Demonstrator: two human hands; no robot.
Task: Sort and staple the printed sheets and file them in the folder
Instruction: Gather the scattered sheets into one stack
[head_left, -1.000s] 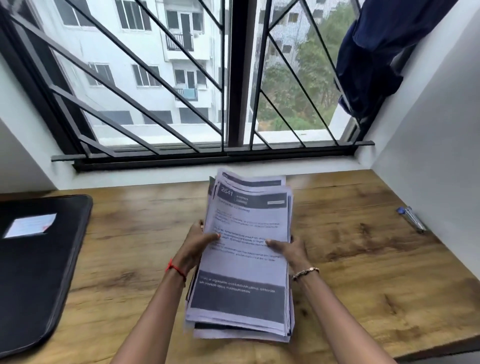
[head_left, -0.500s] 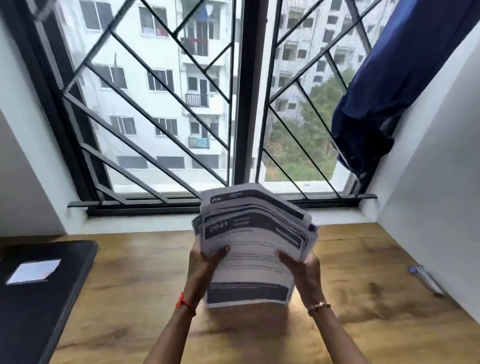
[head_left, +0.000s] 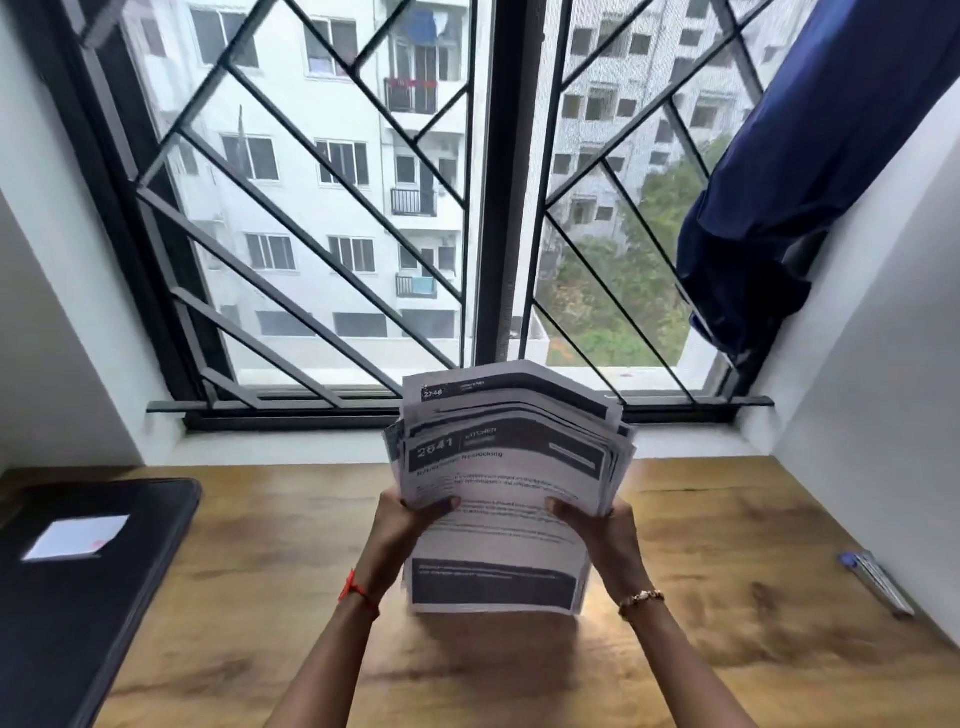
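Above wooden table (head_left: 249, 613), I see paper stack (head_left: 498, 519) held upright (top sheets fanned out). Left hand (head_left: 397, 527) grips its left edge, thumb on front. Right hand (head_left: 605, 532) grips right edge, same way. Black folder (head_left: 78, 623) lies flat, well apart, at left.

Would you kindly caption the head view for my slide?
Left hand and right hand hold an uneven stack of printed sheets upright over the wooden desk; black folder at left.
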